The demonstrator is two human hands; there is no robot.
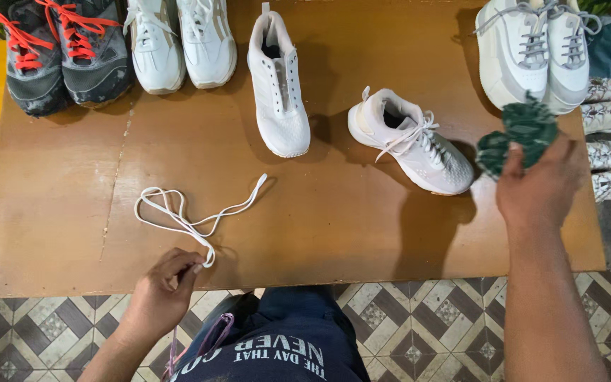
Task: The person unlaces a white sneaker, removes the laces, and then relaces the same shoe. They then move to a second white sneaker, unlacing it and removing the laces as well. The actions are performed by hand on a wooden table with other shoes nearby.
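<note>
the left hand (164,290) sits at the near edge of the table (319,240), fingers curled in, thumb and forefinger pinched together. the right hand (540,185) reaches out near the right edge — arm extended, back of the hand up, fingers closed in a grasp.

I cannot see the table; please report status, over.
Left hand pinches white lace. Right hand grips green cloth. Unlaced shoe apart.

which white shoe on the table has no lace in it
The single white shoe in the middle, toe toward the camera; its eyelets are bare, while the white shoe beside it is laced.
</note>
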